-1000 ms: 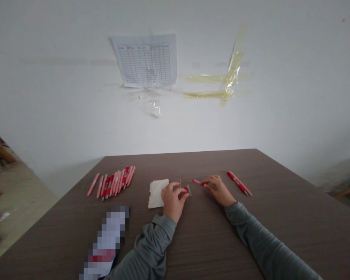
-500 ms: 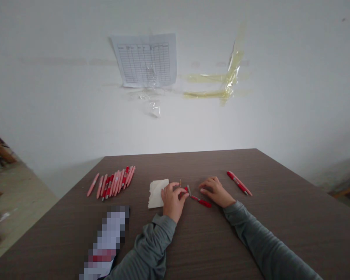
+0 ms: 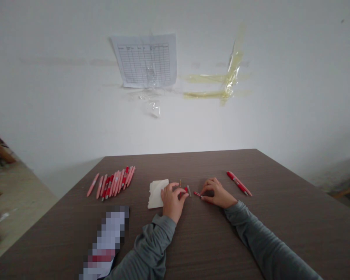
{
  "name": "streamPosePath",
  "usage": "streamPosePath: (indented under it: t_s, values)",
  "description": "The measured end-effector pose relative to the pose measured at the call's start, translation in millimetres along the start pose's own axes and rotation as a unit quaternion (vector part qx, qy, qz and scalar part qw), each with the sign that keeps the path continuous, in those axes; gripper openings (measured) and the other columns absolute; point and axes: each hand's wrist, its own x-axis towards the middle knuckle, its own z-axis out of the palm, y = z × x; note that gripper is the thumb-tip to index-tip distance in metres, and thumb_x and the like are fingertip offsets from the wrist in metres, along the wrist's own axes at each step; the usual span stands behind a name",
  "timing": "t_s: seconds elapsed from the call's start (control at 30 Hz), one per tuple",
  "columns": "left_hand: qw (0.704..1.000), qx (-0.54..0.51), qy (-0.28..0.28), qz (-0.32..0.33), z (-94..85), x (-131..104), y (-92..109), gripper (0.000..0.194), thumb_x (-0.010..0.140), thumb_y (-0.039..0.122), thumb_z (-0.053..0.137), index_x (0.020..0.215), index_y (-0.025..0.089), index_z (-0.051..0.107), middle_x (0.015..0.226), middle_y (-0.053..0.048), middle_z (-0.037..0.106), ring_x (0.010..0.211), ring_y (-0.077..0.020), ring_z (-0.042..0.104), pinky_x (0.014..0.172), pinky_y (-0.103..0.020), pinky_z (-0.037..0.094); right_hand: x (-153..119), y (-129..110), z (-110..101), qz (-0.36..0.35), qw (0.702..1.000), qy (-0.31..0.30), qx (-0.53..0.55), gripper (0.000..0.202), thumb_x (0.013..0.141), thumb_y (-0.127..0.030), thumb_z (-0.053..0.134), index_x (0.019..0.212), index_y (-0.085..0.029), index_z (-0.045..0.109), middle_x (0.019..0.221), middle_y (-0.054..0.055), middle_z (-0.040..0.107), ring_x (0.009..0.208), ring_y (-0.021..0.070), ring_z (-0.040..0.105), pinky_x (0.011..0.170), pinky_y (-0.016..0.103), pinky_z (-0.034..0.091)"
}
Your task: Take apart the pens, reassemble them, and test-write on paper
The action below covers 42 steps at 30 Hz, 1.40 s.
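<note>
My right hand (image 3: 217, 194) pinches a slim red pen part (image 3: 197, 194), its tip pointing left and the rest hidden by the fingers. To its left, my left hand (image 3: 174, 200) rests with thumb and forefinger brought close together; whatever lies between them is hidden. Just beyond those fingertips a small red piece (image 3: 186, 189) shows, and a short grey piece (image 3: 189, 190) lies beside it. A thin brownish piece (image 3: 180, 182) sticks up behind the left fingers. Partly under or beside the left hand lies a torn cream paper (image 3: 156, 193).
Several pink and red pens (image 3: 113, 184) lie in a row at the left of the brown table (image 3: 198, 241). Another red pen (image 3: 236, 182) lies with a pink one at right. A pixelated object (image 3: 106, 241) sits front left. A printed sheet (image 3: 147, 60) is taped to the wall.
My right hand has taken hold of the red pen part that lay between the hands and turned it, so its thin end points left. My left hand stays nearly still.
</note>
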Motion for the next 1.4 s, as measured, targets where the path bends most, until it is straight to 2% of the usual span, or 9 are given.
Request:
streamPosePath:
  t_s: [0.23, 0.43, 0.53, 0.8, 1.2, 1.4]
  values:
    - [1.000, -0.003, -0.002, 0.004, 0.7, 0.1, -1.1, 0.004, 0.073, 0.029, 0.069, 0.075, 0.028, 0.072, 0.108, -0.004, 0.059, 0.109, -0.0245, 0.051, 0.099, -0.052, 0.034, -0.7, 2.5, 0.7, 0.016, 0.999, 0.034, -0.027, 0.007, 0.076, -0.031, 0.066, 0.079, -0.026, 0.070, 0.088, 0.003, 0.065, 0.101, 0.0230, 0.047, 0.097, 0.043, 0.032]
    - [1.000, -0.004, 0.006, 0.004, 0.5, -0.2, 0.2, 0.003, 0.073, 0.028, 0.069, 0.074, 0.027, 0.071, 0.108, -0.004, 0.059, 0.109, -0.0237, 0.051, 0.099, -0.051, 0.034, 2.2, 11.8, 1.4, 0.033, 0.995, 0.096, 0.007, 0.014, 0.081, -0.027, 0.059, 0.091, -0.025, 0.069, 0.088, 0.005, 0.067, 0.096, 0.0231, 0.051, 0.091, 0.042, 0.038]
    - [1.000, -0.002, 0.001, 0.002, 0.1, 0.0, 0.2, 0.003, 0.073, 0.029, 0.069, 0.074, 0.027, 0.071, 0.108, -0.004, 0.059, 0.109, -0.0239, 0.051, 0.099, -0.051, 0.034, 3.9, 16.0, 0.6, 0.035, 0.991, 0.127, 0.033, 0.022, 0.083, -0.029, 0.054, 0.098, -0.023, 0.068, 0.089, 0.006, 0.067, 0.094, 0.0236, 0.052, 0.088, 0.041, 0.040]
    - [1.000, -0.005, -0.007, -0.008, -2.7, -0.3, 2.7, 0.004, 0.074, 0.029, 0.068, 0.076, 0.027, 0.071, 0.109, -0.004, 0.059, 0.110, -0.0236, 0.050, 0.101, -0.051, 0.032, 4.9, 22.0, 1.2, 0.068, 0.973, 0.198, 0.093, 0.026, 0.080, -0.040, 0.054, 0.091, -0.020, 0.068, 0.087, 0.007, 0.068, 0.094, 0.0244, 0.057, 0.089, 0.041, 0.043]
    - [1.000, -0.001, -0.018, -0.016, -3.9, -0.3, 3.8, 0.005, 0.074, 0.029, 0.067, 0.076, 0.027, 0.072, 0.110, -0.004, 0.059, 0.111, -0.0241, 0.050, 0.100, -0.051, 0.032, 6.1, 19.4, 0.2, 0.085, 0.973, 0.194, 0.090, 0.026, 0.079, -0.042, 0.055, 0.086, -0.019, 0.065, 0.077, 0.004, 0.067, 0.085, 0.0226, 0.059, 0.086, 0.040, 0.042]
    - [1.000, 0.001, -0.025, -0.018, -3.1, -0.5, 3.5, 0.006, 0.075, 0.030, 0.066, 0.077, 0.027, 0.071, 0.111, -0.004, 0.058, 0.112, -0.0244, 0.050, 0.101, -0.053, 0.030, 3.8, 17.6, -1.1, 0.077, 0.975, 0.203, 0.052, 0.021, 0.080, -0.040, 0.056, 0.084, -0.021, 0.065, 0.086, 0.005, 0.068, 0.094, 0.0236, 0.056, 0.089, 0.041, 0.041]
